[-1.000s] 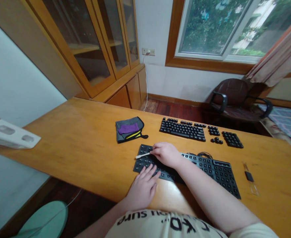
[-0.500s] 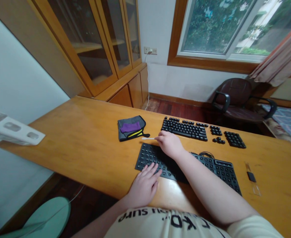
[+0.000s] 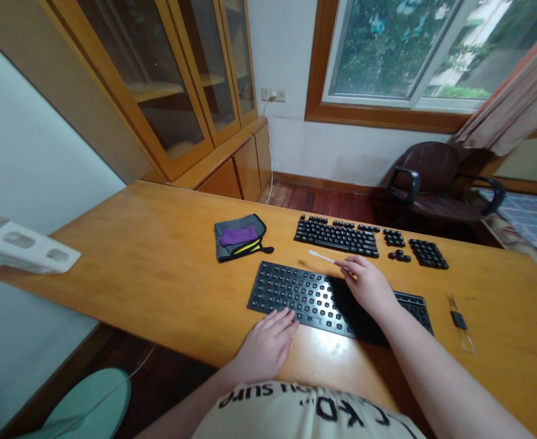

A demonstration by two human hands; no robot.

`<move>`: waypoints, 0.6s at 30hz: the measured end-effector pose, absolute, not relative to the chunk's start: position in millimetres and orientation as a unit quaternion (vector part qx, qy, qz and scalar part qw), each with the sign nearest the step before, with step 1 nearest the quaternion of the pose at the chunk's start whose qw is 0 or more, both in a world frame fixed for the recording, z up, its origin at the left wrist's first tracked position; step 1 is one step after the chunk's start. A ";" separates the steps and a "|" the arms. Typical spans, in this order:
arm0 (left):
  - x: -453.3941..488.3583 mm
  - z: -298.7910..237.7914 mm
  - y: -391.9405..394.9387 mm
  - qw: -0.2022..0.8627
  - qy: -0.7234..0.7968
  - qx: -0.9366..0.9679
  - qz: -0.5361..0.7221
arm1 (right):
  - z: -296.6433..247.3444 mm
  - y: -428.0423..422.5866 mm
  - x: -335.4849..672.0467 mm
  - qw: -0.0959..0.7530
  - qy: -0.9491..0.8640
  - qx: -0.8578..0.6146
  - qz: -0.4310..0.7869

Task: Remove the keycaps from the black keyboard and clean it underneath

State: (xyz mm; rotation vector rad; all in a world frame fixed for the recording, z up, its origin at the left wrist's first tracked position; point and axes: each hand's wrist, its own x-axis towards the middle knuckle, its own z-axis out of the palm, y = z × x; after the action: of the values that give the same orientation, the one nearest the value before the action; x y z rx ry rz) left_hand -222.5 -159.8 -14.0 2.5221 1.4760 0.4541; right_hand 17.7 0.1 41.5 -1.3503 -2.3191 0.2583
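Observation:
A black keyboard base (image 3: 305, 297) with its keycaps off lies on the wooden desk (image 3: 158, 268) in front of me. My left hand (image 3: 266, 344) rests flat on its near edge, fingers stretched out. My right hand (image 3: 367, 285) hovers over the base's middle right and pinches a thin white stick (image 3: 322, 256) that points up and left. Behind the base the removed black keycaps (image 3: 336, 236) lie laid out in keyboard order, with smaller groups (image 3: 428, 253) to the right.
A grey pouch with purple and yellow parts (image 3: 239, 238) lies left of the keycaps. A small black tool on a clear strip (image 3: 459, 319) sits at the right. A white object (image 3: 21, 247) juts in at the left edge. A brown armchair (image 3: 437, 183) stands beyond the desk.
My right hand has moved with the white stick from the base's left end, up past its far edge, then right to its middle. My left hand has stayed put.

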 end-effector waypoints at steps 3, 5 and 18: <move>-222.2 -13.3 -159.5 0.090 0.499 0.845 0.169 | 29.5 -12.9 63.6 0.217 -0.820 -0.517 0.115; -222.3 -13.7 -159.6 0.090 0.499 0.845 0.170 | 21.5 -22.0 100.0 0.214 -0.798 -0.552 0.114; -220.4 -21.3 -154.9 -0.004 0.593 0.796 0.122 | -34.4 -93.8 297.5 0.146 -0.515 -0.844 -0.039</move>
State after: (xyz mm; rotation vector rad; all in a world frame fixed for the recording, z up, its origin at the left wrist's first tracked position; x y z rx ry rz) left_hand -220.4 -154.9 -21.3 2.5068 1.8690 0.3859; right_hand 297.5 -93.8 -34.4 -2.4295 -1.4836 -0.1125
